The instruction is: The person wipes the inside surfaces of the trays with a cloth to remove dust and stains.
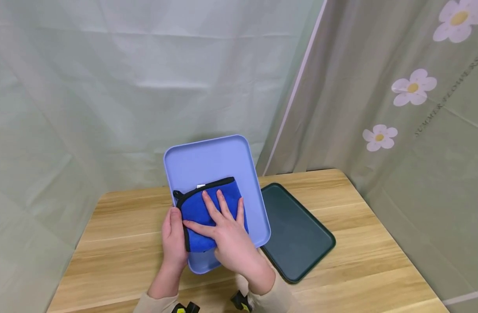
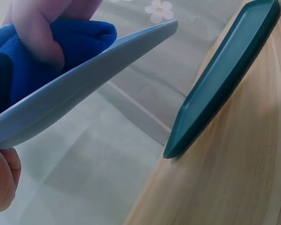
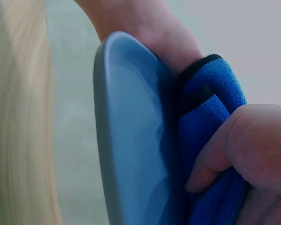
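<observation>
A light blue-purple tray is held up off the table by my left hand, which grips its left edge with the thumb on top and fingers curled beneath. On the tray's inner face lies a folded blue cloth with black edging and a small loop at one corner. My right hand presses flat on this cloth, its fingers spread. In the left wrist view the tray tilts, and the right hand's fingers rest on the cloth. The right wrist view shows folded cloth layers under the right hand.
A dark green tray lies on the wooden table, to the right of the held tray and partly behind it. Pale curtains with printed flowers hang behind the table and along its right side.
</observation>
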A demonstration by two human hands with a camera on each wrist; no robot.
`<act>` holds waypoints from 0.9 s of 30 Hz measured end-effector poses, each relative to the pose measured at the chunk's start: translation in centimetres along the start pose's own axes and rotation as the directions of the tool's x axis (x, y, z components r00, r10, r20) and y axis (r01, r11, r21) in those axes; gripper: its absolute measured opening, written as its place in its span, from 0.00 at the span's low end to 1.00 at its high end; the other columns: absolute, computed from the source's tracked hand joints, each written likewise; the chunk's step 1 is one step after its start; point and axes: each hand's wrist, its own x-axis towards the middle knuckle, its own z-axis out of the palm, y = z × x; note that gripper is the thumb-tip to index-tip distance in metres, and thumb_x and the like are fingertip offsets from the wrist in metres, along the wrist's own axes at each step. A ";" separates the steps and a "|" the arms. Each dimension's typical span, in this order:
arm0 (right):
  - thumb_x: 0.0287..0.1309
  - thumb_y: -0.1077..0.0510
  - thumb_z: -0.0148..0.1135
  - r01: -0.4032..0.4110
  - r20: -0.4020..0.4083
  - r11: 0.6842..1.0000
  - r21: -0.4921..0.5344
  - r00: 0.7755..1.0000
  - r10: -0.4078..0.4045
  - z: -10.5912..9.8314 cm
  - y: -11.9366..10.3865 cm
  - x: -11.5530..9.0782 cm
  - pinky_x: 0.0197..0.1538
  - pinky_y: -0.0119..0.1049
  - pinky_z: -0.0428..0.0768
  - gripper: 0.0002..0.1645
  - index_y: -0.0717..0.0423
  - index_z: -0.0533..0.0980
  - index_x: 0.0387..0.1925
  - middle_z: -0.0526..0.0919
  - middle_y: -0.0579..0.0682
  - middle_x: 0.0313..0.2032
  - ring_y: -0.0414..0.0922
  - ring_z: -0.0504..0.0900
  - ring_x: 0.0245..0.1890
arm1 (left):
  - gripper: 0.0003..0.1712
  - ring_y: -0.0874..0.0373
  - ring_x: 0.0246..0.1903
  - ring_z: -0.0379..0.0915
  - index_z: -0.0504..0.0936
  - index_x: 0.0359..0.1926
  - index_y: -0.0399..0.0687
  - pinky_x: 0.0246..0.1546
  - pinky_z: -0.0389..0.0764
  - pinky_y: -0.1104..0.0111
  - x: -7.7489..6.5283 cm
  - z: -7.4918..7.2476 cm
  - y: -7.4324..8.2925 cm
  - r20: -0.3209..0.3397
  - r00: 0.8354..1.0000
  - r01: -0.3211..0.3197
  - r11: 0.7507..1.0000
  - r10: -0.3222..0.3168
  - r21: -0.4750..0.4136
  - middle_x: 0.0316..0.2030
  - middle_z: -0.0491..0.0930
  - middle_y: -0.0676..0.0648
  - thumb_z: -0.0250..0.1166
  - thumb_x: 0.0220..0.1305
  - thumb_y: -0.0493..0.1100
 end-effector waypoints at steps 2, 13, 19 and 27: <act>0.38 0.76 0.75 -0.007 0.006 1.000 0.004 1.000 0.007 -0.1 0.2 0.1 0.70 0.85 0.40 0.70 0.18 0.67 0.77 0.31 0.45 0.86 0.58 0.30 0.84 | 0.30 0.54 0.53 0.79 0.76 0.66 0.35 0.55 0.81 0.68 0.2 0.1 0.0 -0.002 1.000 -0.005 1.000 0.005 0.017 0.52 0.84 0.49 0.44 0.88 0.57; 0.38 0.78 0.71 -0.033 0.021 0.998 0.048 0.999 0.032 -0.7 0.8 -0.1 0.70 0.84 0.38 0.70 0.17 0.68 0.76 0.32 0.43 0.86 0.55 0.30 0.84 | 0.31 0.58 0.52 0.79 0.77 0.61 0.32 0.55 0.79 0.72 0.0 -0.2 0.5 -0.055 0.998 0.018 0.997 -0.014 0.069 0.49 0.84 0.51 0.43 0.88 0.56; 0.36 0.81 0.68 -0.060 0.004 0.992 0.108 0.998 0.060 -0.9 1.8 -0.4 0.72 0.82 0.34 0.71 0.18 0.69 0.76 0.34 0.44 0.86 0.57 0.32 0.84 | 0.33 0.63 0.50 0.79 0.73 0.68 0.29 0.52 0.79 0.75 -0.3 -0.7 0.8 -0.115 0.993 0.050 0.994 -0.039 0.099 0.48 0.83 0.54 0.44 0.88 0.55; 0.36 0.83 0.63 -0.096 0.005 0.986 0.140 0.995 0.096 -1.5 3.5 -0.5 0.73 0.78 0.28 0.71 0.18 0.71 0.75 0.34 0.42 0.86 0.55 0.30 0.84 | 0.32 0.61 0.45 0.79 0.75 0.65 0.29 0.48 0.80 0.74 0.4 -0.8 0.8 -0.107 0.994 0.021 0.993 -0.009 0.115 0.44 0.82 0.52 0.43 0.88 0.54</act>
